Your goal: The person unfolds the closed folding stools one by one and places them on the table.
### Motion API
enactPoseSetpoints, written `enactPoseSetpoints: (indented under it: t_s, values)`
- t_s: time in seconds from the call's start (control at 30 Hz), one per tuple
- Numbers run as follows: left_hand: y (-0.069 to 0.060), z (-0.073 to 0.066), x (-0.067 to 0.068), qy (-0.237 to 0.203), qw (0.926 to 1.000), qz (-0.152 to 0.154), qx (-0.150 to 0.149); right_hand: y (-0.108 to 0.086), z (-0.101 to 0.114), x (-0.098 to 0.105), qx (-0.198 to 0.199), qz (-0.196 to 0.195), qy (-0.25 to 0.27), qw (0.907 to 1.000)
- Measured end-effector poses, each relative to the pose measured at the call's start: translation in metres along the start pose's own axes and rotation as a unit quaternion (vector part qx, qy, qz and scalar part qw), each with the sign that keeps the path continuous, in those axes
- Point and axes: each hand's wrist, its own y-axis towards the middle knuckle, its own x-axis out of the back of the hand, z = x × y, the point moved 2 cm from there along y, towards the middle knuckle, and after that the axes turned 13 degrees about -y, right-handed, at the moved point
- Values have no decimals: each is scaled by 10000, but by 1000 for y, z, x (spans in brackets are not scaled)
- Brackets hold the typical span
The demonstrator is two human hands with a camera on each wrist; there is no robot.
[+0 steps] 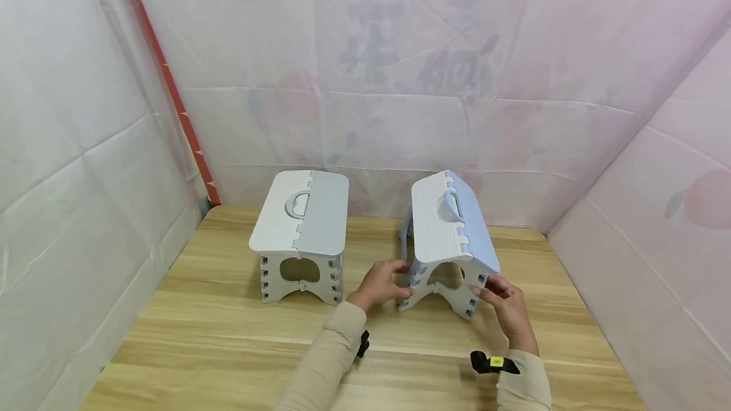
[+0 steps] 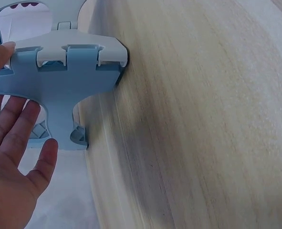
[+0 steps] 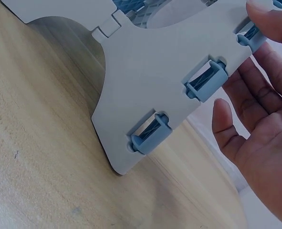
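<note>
A blue and white folding stool (image 1: pixel 432 224) stands on the table, half folded, its two seat panels sloping down from a raised middle hinge. The blue carry handle (image 1: pixel 454 206) sits at that ridge. My left hand (image 1: pixel 381 284) grips the stool's left leg edge, thumb on the front and fingers round the blue side panel (image 2: pixel 59 83). On the opposite edge, my right hand (image 1: pixel 508 309) pinches the white front panel (image 3: pixel 145 67) near its upper hinge, with the little finger held away from it. The far legs are mostly hidden beneath the seat.
To the left stands a grey and white folding stool (image 1: pixel 325 214), fully unfolded with a flat top. Both stools are on a wooden table (image 1: pixel 217 347). Pale printed sheets (image 1: pixel 388 138) hang behind the table and along both sides.
</note>
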Motion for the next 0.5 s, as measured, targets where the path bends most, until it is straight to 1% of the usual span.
enactPoseSetpoints:
  t_s: [0.2,0.33,0.4,0.47,0.5]
  values:
    - [0,1,-3,-32,10000,5,-35,-3,-1,1,-75,-44,-170,9998]
    - [-1,0,-3,-88,9999,-17,-53,-6,3,-1,-23,6,-295,9996]
    - [-1,0,-3,-120,9999,-57,-56,-7,6,-3,-15,-30,-336,9994]
    - [-3,-2,-3,-38,9999,-85,-98,-9,9,-6,-33,-88,-421,9991]
    - [-4,-4,-4,31,9999,-81,-103,-10,11,-9,-10,-111,-576,9983]
